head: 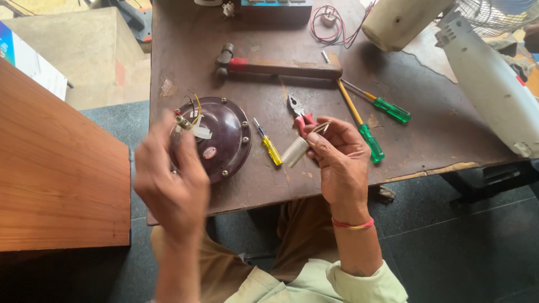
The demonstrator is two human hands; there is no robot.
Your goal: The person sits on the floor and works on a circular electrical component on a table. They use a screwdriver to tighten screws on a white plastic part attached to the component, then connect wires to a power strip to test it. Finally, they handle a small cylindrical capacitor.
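My right hand (337, 160) holds a small white cylinder-shaped part (295, 151) with thin wire leads, above the front edge of the brown table (426, 134). My left hand (171, 179) is blurred, raised in front of a dark maroon round motor cover (224, 140), and its fingertips pinch a small light-coloured piece with wires (184, 122). Coloured wires stick up from the cover. Red-handled pliers (300, 115) and a small yellow screwdriver (269, 147) lie between the two hands.
A hammer (278, 67) lies across the table's back. Two green-handled screwdrivers (370, 140) (390, 109) rest to the right. White fan parts (488, 84) sit at the far right, red wires (331, 25) at the back. A wooden board (56, 168) is at left.
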